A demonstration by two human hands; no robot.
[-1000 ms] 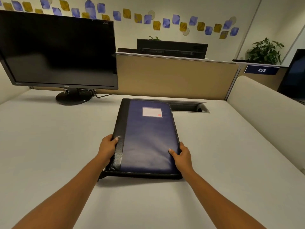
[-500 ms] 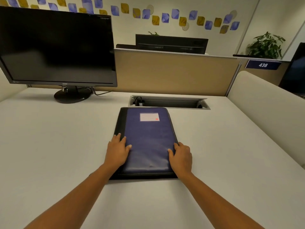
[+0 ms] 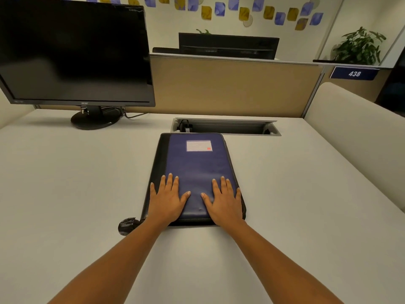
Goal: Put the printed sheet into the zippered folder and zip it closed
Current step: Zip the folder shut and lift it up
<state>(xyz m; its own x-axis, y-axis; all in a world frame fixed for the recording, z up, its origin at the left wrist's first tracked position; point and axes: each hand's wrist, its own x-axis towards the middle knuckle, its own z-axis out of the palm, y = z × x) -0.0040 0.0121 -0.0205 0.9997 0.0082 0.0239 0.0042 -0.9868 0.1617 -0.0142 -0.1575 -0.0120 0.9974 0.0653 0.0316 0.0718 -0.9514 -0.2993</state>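
Both hands are flat on the zippered folder (image 3: 197,172) now. It lies closed in the centre of the frame on the pale tabletop (image 3: 65,183), its far end just short of the cable slot (image 3: 225,127). A second ago the hands were gripping its sides with the far end raised; half a second ago they sat out at the edges. Now they have slid inward. The left hand (image 3: 167,199) rests palm down, fingers straight and spread, across the black spine and onto the blue cover. The right hand (image 3: 224,200) mirrors it nearer the right edge, fingers just as wide, thumbs pointing at each other. Neither grips anything. The white label (image 3: 199,145) shows at the folder's far end. A black tab (image 3: 127,226) now pokes out at the lower left corner. The dark monitor (image 3: 74,51) fills the upper left.
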